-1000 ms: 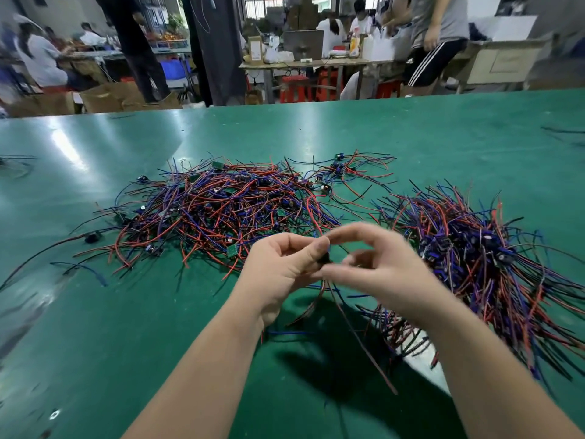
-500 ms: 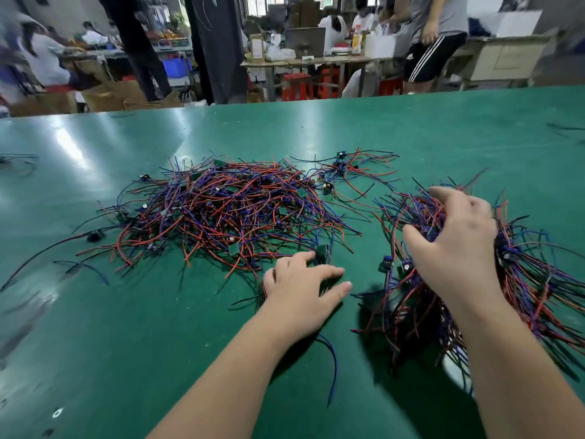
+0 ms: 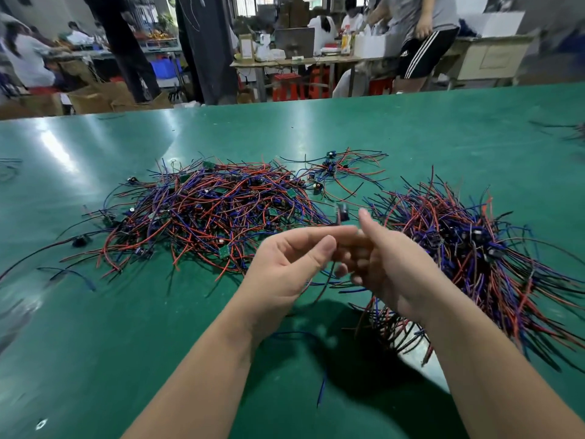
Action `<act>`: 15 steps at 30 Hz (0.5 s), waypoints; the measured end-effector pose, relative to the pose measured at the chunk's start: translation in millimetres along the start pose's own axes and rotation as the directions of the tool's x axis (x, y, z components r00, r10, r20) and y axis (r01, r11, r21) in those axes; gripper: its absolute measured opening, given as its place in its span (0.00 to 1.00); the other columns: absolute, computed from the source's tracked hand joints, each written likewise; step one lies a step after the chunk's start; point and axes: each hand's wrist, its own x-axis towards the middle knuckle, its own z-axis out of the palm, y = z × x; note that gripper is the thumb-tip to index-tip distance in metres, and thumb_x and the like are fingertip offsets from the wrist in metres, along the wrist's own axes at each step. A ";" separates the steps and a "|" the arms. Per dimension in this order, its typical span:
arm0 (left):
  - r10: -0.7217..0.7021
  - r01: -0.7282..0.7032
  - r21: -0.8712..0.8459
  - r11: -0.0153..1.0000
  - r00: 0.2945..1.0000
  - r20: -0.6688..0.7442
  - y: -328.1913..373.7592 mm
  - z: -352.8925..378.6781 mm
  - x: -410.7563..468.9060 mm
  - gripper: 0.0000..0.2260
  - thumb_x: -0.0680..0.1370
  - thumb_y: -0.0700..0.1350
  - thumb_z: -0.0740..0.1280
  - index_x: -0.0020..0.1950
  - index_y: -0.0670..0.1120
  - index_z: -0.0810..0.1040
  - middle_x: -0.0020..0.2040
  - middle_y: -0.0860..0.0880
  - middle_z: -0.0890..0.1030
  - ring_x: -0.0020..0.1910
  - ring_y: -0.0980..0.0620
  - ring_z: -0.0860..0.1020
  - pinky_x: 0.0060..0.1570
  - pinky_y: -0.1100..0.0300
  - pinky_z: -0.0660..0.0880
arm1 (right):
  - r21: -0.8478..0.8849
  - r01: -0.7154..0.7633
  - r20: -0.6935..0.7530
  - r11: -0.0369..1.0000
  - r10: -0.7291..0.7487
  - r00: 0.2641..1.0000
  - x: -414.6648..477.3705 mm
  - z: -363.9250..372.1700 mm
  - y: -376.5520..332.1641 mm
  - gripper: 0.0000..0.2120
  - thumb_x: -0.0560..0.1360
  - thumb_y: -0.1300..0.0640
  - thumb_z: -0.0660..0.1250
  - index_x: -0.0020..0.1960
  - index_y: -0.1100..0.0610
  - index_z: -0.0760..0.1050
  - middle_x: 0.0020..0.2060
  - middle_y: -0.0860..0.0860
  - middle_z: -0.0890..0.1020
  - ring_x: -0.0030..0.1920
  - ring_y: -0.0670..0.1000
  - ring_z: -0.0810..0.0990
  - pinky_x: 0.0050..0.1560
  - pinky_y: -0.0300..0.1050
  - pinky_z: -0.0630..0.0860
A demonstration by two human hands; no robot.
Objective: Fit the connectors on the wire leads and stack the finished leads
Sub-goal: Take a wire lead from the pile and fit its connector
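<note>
The fingers [image 3: 326, 244] of the left hand [image 3: 285, 267] are closed together, thumb against forefinger, on one wire lead [image 3: 330, 272], whose thin ends hang down below them. The fingers [image 3: 364, 220] of the right hand [image 3: 392, 274] are half curled and meet the left ones at the same place. The blur there does not let me tell if they pinch the lead or only touch it. Just above the fingertips is a small dark part, I think the connector [image 3: 342, 213]. Both hands hold the work above the green worktop [image 3: 126, 327], probably so that the loose ends hang free while the part is pressed on.

To the left of the fingers and beyond them lies a tangled heap [image 3: 215, 213] of red, blue and black leads; I judge it to be the supply. To the right lies a second pile [image 3: 474, 248], where the leads run more in one direction, so it is likely the finished stack. No box holds the heap. Under the near edge of the second pile shows something pale [image 3: 438, 369]; I cannot tell if it is a sheet or a tray.
</note>
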 end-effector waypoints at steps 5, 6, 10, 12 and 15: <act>-0.082 0.083 0.001 0.997 0.985 0.155 1.2 8.5 -4.6 0.09 0.76 0.42 0.65 0.50 0.49 0.85 0.49 0.52 0.85 0.46 0.55 0.81 0.53 0.62 0.76 | 0.374 0.037 0.055 0.927 -0.062 0.997 -4.9 -0.9 -10.7 0.15 0.67 0.50 0.66 0.47 0.60 0.81 0.39 0.56 0.84 0.27 0.46 0.78 0.25 0.35 0.74; -0.105 0.103 0.023 0.994 0.981 0.162 1.2 8.9 -5.3 0.10 0.76 0.41 0.65 0.48 0.48 0.86 0.47 0.52 0.85 0.46 0.56 0.81 0.52 0.63 0.76 | 0.384 0.057 0.047 0.922 -0.081 0.996 -6.2 -1.8 -12.5 0.11 0.67 0.54 0.67 0.43 0.59 0.83 0.36 0.56 0.84 0.26 0.45 0.77 0.25 0.34 0.74; -0.186 0.166 0.231 0.959 0.980 0.066 3.0 10.6 -4.0 0.15 0.71 0.52 0.70 0.41 0.40 0.82 0.41 0.41 0.84 0.40 0.54 0.78 0.46 0.60 0.73 | 0.288 0.125 0.019 0.949 -0.136 0.990 -8.6 -3.4 -11.7 0.05 0.62 0.61 0.70 0.35 0.54 0.84 0.31 0.52 0.82 0.26 0.43 0.76 0.27 0.32 0.72; -0.176 0.170 0.340 0.925 0.984 -0.016 2.0 11.6 -4.6 0.29 0.66 0.62 0.70 0.43 0.35 0.80 0.40 0.35 0.82 0.38 0.52 0.73 0.40 0.50 0.70 | 0.239 0.153 -0.011 0.959 -0.155 0.988 -8.0 -1.5 -9.2 0.04 0.59 0.61 0.72 0.33 0.54 0.83 0.31 0.52 0.82 0.26 0.44 0.77 0.28 0.32 0.73; -0.082 0.150 0.501 0.852 0.984 -0.155 -0.3 8.4 -4.7 0.29 0.65 0.69 0.65 0.38 0.41 0.79 0.29 0.50 0.77 0.32 0.57 0.71 0.35 0.53 0.68 | 0.216 0.173 -0.050 0.961 -0.166 0.985 -5.9 -0.4 -5.8 0.04 0.57 0.61 0.73 0.32 0.55 0.81 0.30 0.51 0.81 0.28 0.46 0.77 0.26 0.33 0.73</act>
